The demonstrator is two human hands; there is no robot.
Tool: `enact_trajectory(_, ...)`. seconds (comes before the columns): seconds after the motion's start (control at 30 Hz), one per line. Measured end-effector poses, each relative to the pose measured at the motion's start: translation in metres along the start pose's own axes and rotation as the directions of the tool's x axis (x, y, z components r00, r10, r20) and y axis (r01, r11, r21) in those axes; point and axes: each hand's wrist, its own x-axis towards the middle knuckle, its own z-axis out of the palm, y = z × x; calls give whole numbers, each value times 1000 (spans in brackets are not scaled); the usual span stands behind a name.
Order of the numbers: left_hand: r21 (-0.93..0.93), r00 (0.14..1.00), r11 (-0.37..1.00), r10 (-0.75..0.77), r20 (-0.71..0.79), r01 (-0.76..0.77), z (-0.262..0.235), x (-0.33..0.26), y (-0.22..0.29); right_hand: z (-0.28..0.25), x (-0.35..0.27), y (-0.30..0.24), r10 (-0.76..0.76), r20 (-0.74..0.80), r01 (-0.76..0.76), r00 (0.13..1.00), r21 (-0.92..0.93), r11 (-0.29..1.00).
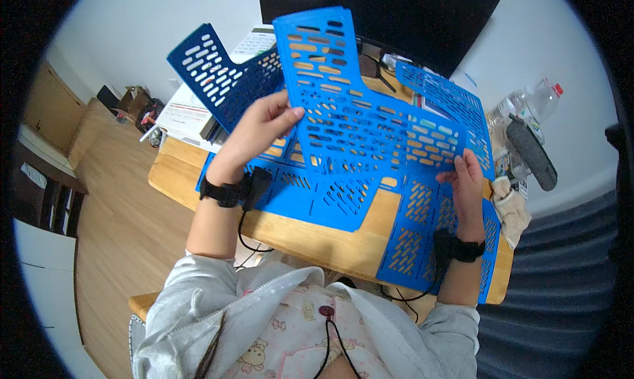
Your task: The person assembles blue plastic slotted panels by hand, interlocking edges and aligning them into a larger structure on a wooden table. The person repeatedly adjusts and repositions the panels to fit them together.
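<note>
A slotted blue panel (370, 118) is held up, tilted, above the wooden counter (375, 215). Its left edge is pinched by the left grip (264, 127), thumb and fingers closed on it; its lower right end is held by the right grip (466, 184), thumb and fingers nearly together. Beneath, flat blue sheets (281, 209) are spread. Beyond, a dark blue panel (229, 95) is seen near books (188, 118), with a monitor (383, 16) behind; a cloth (512, 214) is seen at right.
</note>
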Motion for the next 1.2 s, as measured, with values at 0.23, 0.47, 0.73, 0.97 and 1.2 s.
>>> enact_trajectory(0.23, -68, 996, 997, -37, 76, 43, 3, -5, 7, 2, -8, -3, 118, -30, -119, 993, -25, 993)
enact_trajectory(0.47, -103, 993, 993, -49, 106, 60, 12, -11, 11, -11, -12, 3, 246, -24, -247, 969, -58, 967)
enact_trajectory(0.73, -62, 994, 997, -43, 98, 49, 12, -14, 11, -6, -16, 1, 225, 16, -223, 974, -79, 972)
enact_trajectory(0.97, -63, 990, 995, -73, 119, 81, 14, -17, 17, -2, -16, -2, 235, 13, -233, 972, -96, 968)
enact_trajectory(1.2, -49, 994, 995, -78, 83, 82, 16, -16, 24, 5, -17, -9, 202, -71, -209, 977, -114, 971)
